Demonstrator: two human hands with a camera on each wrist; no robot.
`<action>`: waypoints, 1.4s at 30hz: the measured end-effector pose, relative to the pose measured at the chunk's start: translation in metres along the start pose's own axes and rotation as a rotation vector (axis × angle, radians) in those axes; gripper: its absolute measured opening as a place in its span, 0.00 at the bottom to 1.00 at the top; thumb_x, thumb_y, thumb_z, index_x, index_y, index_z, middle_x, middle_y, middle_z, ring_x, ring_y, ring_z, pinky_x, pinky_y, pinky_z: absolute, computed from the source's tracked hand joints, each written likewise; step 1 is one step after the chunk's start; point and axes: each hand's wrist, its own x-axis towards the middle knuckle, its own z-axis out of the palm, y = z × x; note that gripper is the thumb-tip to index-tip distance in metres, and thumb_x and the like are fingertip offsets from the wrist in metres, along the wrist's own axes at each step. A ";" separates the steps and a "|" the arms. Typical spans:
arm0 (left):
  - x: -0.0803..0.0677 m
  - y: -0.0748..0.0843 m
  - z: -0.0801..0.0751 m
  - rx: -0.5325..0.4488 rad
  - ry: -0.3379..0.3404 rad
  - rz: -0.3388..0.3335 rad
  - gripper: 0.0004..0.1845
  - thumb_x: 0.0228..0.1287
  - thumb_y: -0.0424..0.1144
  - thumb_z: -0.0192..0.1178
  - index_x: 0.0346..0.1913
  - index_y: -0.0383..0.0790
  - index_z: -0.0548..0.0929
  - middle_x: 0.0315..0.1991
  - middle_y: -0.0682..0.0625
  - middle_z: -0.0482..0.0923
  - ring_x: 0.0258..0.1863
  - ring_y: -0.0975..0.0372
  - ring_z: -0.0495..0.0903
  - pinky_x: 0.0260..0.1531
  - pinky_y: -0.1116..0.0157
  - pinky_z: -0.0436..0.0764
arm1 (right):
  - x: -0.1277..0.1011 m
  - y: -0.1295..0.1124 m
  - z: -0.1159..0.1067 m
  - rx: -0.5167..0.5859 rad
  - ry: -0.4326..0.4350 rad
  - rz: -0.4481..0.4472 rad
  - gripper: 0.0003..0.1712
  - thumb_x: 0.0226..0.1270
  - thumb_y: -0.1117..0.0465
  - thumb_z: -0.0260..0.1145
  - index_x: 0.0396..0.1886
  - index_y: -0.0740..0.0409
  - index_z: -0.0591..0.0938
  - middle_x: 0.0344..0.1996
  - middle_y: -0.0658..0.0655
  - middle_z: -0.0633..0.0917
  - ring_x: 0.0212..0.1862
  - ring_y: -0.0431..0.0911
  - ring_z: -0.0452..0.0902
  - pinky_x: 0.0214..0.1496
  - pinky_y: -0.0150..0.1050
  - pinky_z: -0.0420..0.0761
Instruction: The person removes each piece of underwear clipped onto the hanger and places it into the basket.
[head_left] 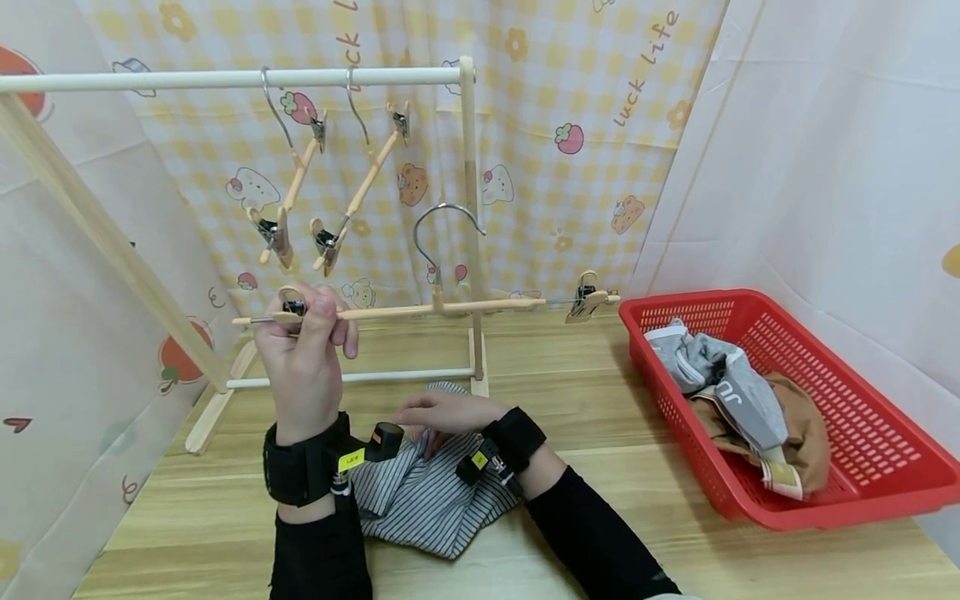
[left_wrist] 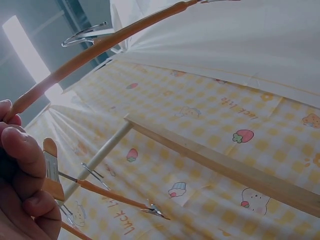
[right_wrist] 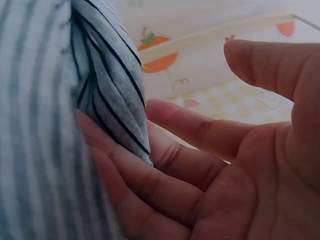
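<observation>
My left hand (head_left: pixel 303 358) grips a clip hanger (head_left: pixel 487 307) near its left clip and holds it up in front of the rack. The hanger's hook points upward, and its right clip (head_left: pixel 587 297) hangs free. In the left wrist view, curled fingers (left_wrist: pixel 30 165) pinch the end of the hanger's wooden bar (left_wrist: pixel 105 46). A grey garment with dark stripes (head_left: pixel 442 508) lies crumpled on the table. My right hand (head_left: pixel 453 412) is at its far side. The right wrist view shows its fingers (right_wrist: pixel 165 195) extended against the striped fabric (right_wrist: pixel 117 100), thumb apart.
A rack with a white top rail (head_left: pixel 187 80) and wooden legs stands behind the hands. Two clip hangers (head_left: pixel 300 175) hang from it. On the right, a red basket (head_left: pixel 862 508) holds grey and brown garments (head_left: pixel 802 425). A patterned curtain (head_left: pixel 555 192) closes off the back.
</observation>
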 end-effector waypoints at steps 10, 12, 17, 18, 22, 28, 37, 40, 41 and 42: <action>-0.002 0.002 0.000 0.016 0.005 -0.013 0.15 0.66 0.25 0.58 0.23 0.28 0.65 0.18 0.46 0.64 0.17 0.59 0.61 0.12 0.68 0.66 | -0.029 -0.012 -0.032 -0.024 0.052 -0.058 0.23 0.80 0.52 0.50 0.58 0.66 0.79 0.30 0.55 0.74 0.25 0.45 0.79 0.33 0.48 0.86; -0.002 0.002 0.000 0.015 0.008 -0.012 0.15 0.66 0.25 0.58 0.23 0.28 0.65 0.19 0.46 0.64 0.17 0.59 0.61 0.12 0.68 0.66 | -0.037 -0.015 -0.040 -0.048 0.087 -0.075 0.24 0.80 0.51 0.50 0.56 0.65 0.81 0.32 0.54 0.75 0.25 0.43 0.76 0.30 0.45 0.86; -0.002 0.001 0.000 0.010 0.011 -0.011 0.16 0.66 0.25 0.59 0.23 0.28 0.65 0.18 0.46 0.64 0.17 0.59 0.61 0.12 0.68 0.66 | -0.063 -0.019 -0.063 -0.067 0.168 -0.144 0.25 0.80 0.50 0.46 0.53 0.67 0.80 0.24 0.51 0.76 0.23 0.41 0.72 0.25 0.38 0.79; -0.002 0.001 0.000 0.009 0.012 -0.011 0.16 0.66 0.25 0.59 0.23 0.28 0.65 0.18 0.46 0.64 0.17 0.59 0.61 0.12 0.68 0.67 | -0.069 -0.021 -0.068 -0.049 0.193 -0.160 0.25 0.80 0.51 0.46 0.53 0.67 0.80 0.22 0.51 0.74 0.23 0.40 0.70 0.25 0.36 0.77; -0.001 0.001 0.000 0.013 0.017 -0.010 0.17 0.65 0.25 0.60 0.22 0.28 0.64 0.18 0.46 0.65 0.17 0.59 0.61 0.12 0.69 0.67 | -0.093 -0.027 -0.083 0.051 0.329 -0.213 0.25 0.79 0.52 0.48 0.53 0.69 0.79 0.20 0.51 0.70 0.23 0.40 0.63 0.26 0.32 0.69; -0.002 0.001 0.001 0.026 0.029 -0.017 0.17 0.65 0.26 0.60 0.22 0.28 0.65 0.18 0.46 0.65 0.16 0.60 0.62 0.12 0.69 0.66 | -0.127 -0.035 -0.095 0.142 0.499 -0.176 0.27 0.78 0.47 0.50 0.56 0.68 0.76 0.23 0.55 0.73 0.26 0.42 0.66 0.30 0.32 0.70; -0.002 0.000 0.000 0.015 0.028 -0.019 0.16 0.65 0.27 0.62 0.23 0.27 0.68 0.18 0.46 0.66 0.16 0.60 0.63 0.12 0.69 0.67 | -0.154 -0.035 -0.104 0.362 0.817 -0.377 0.14 0.72 0.69 0.50 0.49 0.65 0.79 0.37 0.57 0.80 0.30 0.41 0.78 0.38 0.34 0.83; -0.002 -0.001 0.000 0.008 0.025 -0.014 0.16 0.65 0.27 0.62 0.23 0.26 0.68 0.18 0.46 0.66 0.16 0.60 0.63 0.11 0.69 0.67 | -0.165 -0.036 -0.105 0.417 0.990 -0.588 0.12 0.77 0.62 0.52 0.41 0.59 0.83 0.36 0.55 0.82 0.31 0.41 0.81 0.41 0.34 0.83; -0.002 -0.001 0.000 0.005 0.023 -0.012 0.16 0.65 0.26 0.62 0.22 0.27 0.67 0.18 0.46 0.66 0.16 0.60 0.63 0.11 0.69 0.67 | -0.169 -0.037 -0.105 0.422 1.048 -0.677 0.12 0.77 0.63 0.53 0.40 0.59 0.83 0.35 0.55 0.83 0.32 0.42 0.81 0.43 0.35 0.83; -0.001 -0.002 0.000 0.000 0.020 -0.010 0.16 0.65 0.26 0.62 0.23 0.26 0.67 0.18 0.45 0.66 0.16 0.60 0.63 0.11 0.69 0.67 | -0.173 -0.037 -0.105 0.436 1.099 -0.772 0.11 0.76 0.64 0.54 0.40 0.61 0.83 0.34 0.56 0.82 0.33 0.43 0.80 0.45 0.35 0.83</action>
